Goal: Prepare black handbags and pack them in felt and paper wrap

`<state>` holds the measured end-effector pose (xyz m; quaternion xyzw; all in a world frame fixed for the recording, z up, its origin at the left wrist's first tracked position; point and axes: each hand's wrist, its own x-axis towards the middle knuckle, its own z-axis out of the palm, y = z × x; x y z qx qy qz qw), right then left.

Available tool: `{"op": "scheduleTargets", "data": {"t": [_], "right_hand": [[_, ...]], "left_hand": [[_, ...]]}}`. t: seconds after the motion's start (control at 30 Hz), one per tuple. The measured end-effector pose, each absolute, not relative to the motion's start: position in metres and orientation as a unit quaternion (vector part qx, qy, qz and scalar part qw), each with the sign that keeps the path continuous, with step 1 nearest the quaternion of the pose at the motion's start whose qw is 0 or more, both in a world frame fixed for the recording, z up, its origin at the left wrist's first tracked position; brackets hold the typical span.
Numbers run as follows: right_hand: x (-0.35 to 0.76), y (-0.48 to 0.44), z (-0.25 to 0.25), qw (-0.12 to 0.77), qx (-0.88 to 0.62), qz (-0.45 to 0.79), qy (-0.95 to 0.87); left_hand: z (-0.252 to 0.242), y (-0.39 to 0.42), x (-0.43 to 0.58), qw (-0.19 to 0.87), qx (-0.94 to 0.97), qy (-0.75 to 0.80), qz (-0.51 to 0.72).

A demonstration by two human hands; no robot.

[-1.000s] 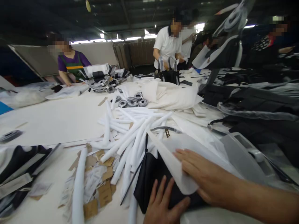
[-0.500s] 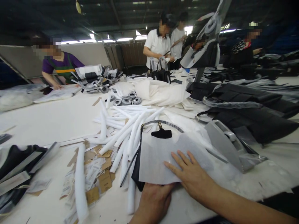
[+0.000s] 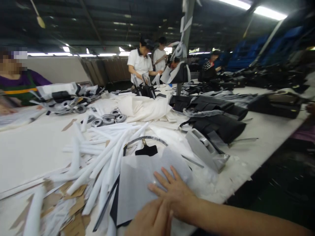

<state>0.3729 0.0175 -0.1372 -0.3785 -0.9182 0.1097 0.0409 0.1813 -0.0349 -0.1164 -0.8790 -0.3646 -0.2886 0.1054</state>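
A black handbag (image 3: 114,208) lies on the table in front of me, its front covered by a white wrapping sheet (image 3: 136,183). Its wrapped handle (image 3: 137,140) arches at the far side, with a black tag-shaped flap (image 3: 147,150) and gold hardware below it. My right hand (image 3: 176,193) rests flat on the sheet, fingers spread. My left hand (image 3: 149,218) is at the sheet's near edge, just before the right wrist. Its fingers are bent and pressed together, and what they hold, if anything, is hidden.
White foam tubes (image 3: 108,160) pile up left of the bag, beside brown cards (image 3: 76,226). A grey-white box-like piece (image 3: 204,149) stands to the right. More black bags (image 3: 216,126) lie beyond it. Co-workers (image 3: 140,62) stand across the table, whose edge runs along the right.
The view has turned right, so things shift left. My left hand has moved from under the sheet's near edge to above it, close to the right hand. The right hand stays spread on the sheet.
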Motion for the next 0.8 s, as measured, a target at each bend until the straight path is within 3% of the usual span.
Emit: {"op": "scheduleTargets", "data": {"t": [0.13, 0.33, 0.47, 0.67, 0.8], "right_hand": [[0.377, 0.020, -0.126, 0.057, -0.380, 0.177, -0.906], [0.388, 0.031, -0.103, 0.044, -0.381, 0.283, -0.879], [0.387, 0.046, -0.111, 0.080, -0.368, 0.217, -0.900], [0.389, 0.056, -0.102, 0.019, -0.317, 0.077, -0.945], [0.394, 0.063, -0.094, 0.007, -0.270, 0.049, -0.962]], "left_hand": [[-0.127, 0.019, 0.168, 0.133, -0.893, -0.369, -0.222], [-0.158, 0.010, 0.151, -0.004, -0.863, -0.441, -0.245], [-0.150, 0.003, 0.158, -0.058, -0.844, -0.467, -0.257], [-0.145, 0.003, 0.160, -0.075, -0.839, -0.474, -0.257], [-0.142, 0.001, 0.161, -0.079, -0.835, -0.477, -0.262]]}}
